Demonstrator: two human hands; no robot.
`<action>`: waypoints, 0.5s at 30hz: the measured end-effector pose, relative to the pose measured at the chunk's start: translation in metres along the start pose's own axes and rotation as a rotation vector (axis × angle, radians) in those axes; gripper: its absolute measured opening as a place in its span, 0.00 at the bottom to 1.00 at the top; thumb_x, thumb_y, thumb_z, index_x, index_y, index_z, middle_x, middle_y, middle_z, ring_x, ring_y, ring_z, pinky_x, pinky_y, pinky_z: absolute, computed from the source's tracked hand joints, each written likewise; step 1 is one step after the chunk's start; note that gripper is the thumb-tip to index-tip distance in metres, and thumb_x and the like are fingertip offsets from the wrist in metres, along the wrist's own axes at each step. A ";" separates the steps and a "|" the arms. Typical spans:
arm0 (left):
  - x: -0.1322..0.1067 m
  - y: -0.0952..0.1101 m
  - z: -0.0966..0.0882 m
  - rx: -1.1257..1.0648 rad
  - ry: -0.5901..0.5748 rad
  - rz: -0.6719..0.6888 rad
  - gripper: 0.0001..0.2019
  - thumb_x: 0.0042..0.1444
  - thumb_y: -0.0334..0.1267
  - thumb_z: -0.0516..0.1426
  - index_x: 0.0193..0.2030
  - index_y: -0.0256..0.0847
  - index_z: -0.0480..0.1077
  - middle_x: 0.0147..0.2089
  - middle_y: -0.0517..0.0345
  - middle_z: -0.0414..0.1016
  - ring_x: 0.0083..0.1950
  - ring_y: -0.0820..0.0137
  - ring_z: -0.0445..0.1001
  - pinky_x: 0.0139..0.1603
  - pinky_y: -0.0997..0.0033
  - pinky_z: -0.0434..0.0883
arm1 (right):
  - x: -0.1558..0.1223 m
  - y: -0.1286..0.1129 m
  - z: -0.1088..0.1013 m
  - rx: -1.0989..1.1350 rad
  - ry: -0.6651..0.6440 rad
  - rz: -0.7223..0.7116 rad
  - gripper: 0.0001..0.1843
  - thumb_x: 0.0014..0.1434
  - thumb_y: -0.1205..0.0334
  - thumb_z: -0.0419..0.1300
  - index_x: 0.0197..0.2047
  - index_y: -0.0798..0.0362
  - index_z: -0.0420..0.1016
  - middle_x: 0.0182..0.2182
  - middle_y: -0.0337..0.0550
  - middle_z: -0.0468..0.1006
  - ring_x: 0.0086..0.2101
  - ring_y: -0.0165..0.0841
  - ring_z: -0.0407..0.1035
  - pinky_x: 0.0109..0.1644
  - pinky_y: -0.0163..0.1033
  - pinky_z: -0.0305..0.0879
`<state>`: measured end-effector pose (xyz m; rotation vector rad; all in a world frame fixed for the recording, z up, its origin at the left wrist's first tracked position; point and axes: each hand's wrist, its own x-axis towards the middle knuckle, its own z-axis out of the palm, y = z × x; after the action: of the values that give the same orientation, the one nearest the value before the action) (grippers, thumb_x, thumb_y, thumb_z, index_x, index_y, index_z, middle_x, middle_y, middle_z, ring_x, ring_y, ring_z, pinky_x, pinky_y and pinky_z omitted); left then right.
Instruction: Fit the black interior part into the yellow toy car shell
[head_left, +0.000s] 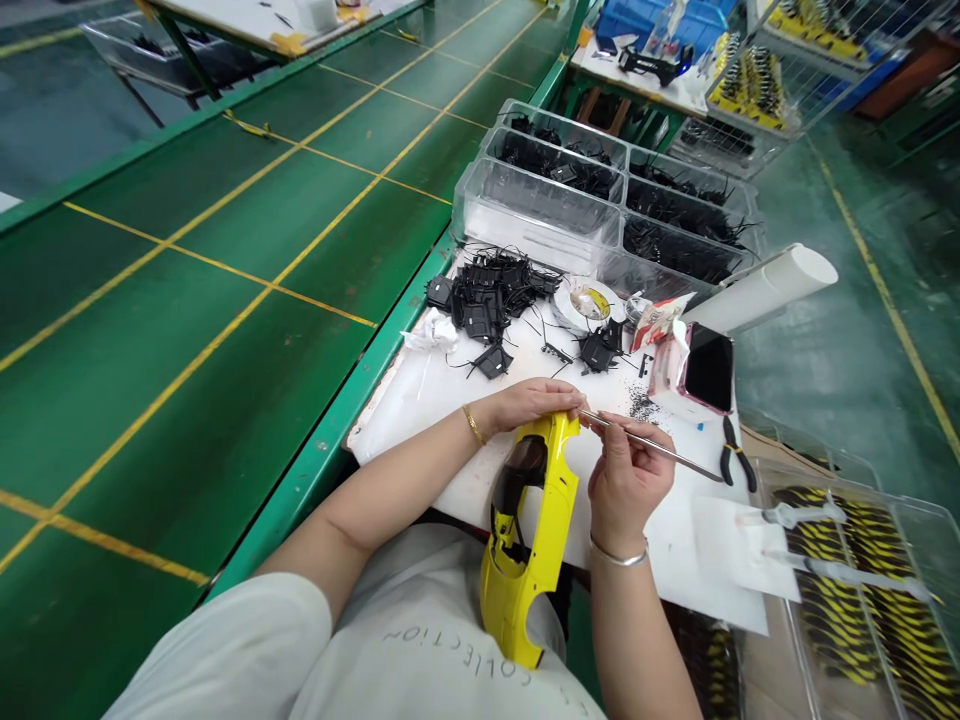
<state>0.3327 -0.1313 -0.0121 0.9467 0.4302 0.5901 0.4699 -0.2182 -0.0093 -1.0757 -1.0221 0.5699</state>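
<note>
Through my head camera, my left hand (pixel 532 405) grips the top of a yellow model car body (pixel 529 540), fingers closed over its edge, and the shell runs tilted toward me, clear of the white-covered bench (pixel 420 400). My right hand (pixel 628 480) pinches long steel tweezers (pixel 652 447) between thumb and fingers, their tip just at the shell. To the right lie yellow-handled pliers (pixel 735 455); farther off, black plastic parts (pixel 487 300) sit before clear plastic bins (pixel 540 200).

Left hand (pixel 529 405) grips a yellow model car shell (pixel 529 540), right hand (pixel 628 480) holds steel tweezers (pixel 652 447).
</note>
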 end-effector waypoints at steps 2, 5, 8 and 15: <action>0.000 0.001 0.001 -0.004 -0.003 0.003 0.21 0.52 0.52 0.65 0.27 0.34 0.66 0.34 0.57 0.69 0.35 0.74 0.65 0.40 0.74 0.63 | -0.001 0.000 0.000 -0.014 0.002 -0.017 0.09 0.59 0.67 0.67 0.40 0.54 0.70 0.37 0.41 0.81 0.37 0.33 0.79 0.44 0.43 0.79; 0.000 0.002 0.001 0.006 -0.014 0.013 0.21 0.53 0.52 0.64 0.27 0.34 0.66 0.34 0.57 0.69 0.36 0.74 0.65 0.41 0.73 0.63 | -0.002 0.000 0.001 -0.028 0.009 -0.040 0.09 0.59 0.67 0.66 0.40 0.54 0.70 0.37 0.41 0.81 0.37 0.33 0.79 0.44 0.45 0.79; 0.001 0.001 -0.001 0.036 -0.029 0.032 0.20 0.55 0.51 0.62 0.27 0.34 0.66 0.34 0.56 0.69 0.36 0.73 0.65 0.42 0.72 0.62 | -0.002 0.000 0.001 -0.028 0.010 -0.072 0.09 0.59 0.68 0.66 0.40 0.53 0.70 0.37 0.41 0.81 0.38 0.33 0.79 0.44 0.45 0.79; 0.004 -0.004 -0.004 0.039 -0.068 0.114 0.25 0.52 0.58 0.63 0.26 0.35 0.66 0.36 0.54 0.70 0.38 0.72 0.66 0.44 0.72 0.63 | -0.001 -0.001 0.004 -0.031 -0.018 -0.155 0.09 0.59 0.73 0.65 0.41 0.54 0.71 0.37 0.40 0.81 0.38 0.33 0.79 0.43 0.44 0.80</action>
<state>0.3343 -0.1284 -0.0184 1.0306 0.3287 0.6530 0.4658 -0.2170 -0.0085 -1.0103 -1.1223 0.4397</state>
